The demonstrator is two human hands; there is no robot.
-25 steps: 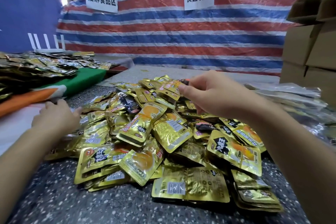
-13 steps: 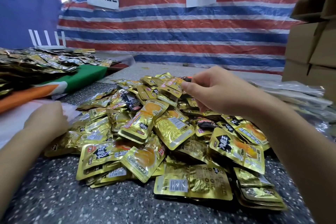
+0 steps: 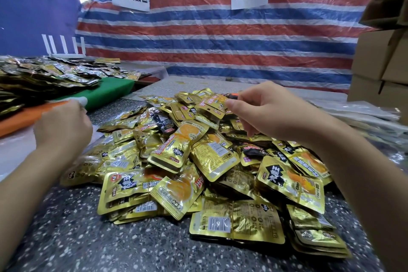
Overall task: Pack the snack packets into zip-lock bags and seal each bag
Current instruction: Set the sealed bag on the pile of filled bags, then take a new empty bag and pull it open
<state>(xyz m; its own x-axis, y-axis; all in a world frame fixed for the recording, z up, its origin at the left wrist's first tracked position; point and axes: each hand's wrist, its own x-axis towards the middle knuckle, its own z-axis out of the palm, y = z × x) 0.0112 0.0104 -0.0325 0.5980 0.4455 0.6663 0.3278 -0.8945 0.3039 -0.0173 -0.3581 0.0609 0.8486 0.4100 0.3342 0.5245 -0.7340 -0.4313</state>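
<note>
Right hand (image 3: 271,115) grip pinching gold snack packet (image 3: 215,101), left hand (image 3: 63,126) grip unclear, cardboard boxes (image 3: 379,59) beside pile.

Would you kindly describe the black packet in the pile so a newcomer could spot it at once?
Start at the pile of gold packets on the speckled table. Look at its right side, just below the right hand. There lies the black packet, dark with red print, while its neighbours are shiny gold.

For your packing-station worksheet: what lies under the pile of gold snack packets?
A dark speckled tabletop shows around the pile of gold snack packets. Directly beneath, only more packets are visible; whether anything else lies under them is hidden.
</note>
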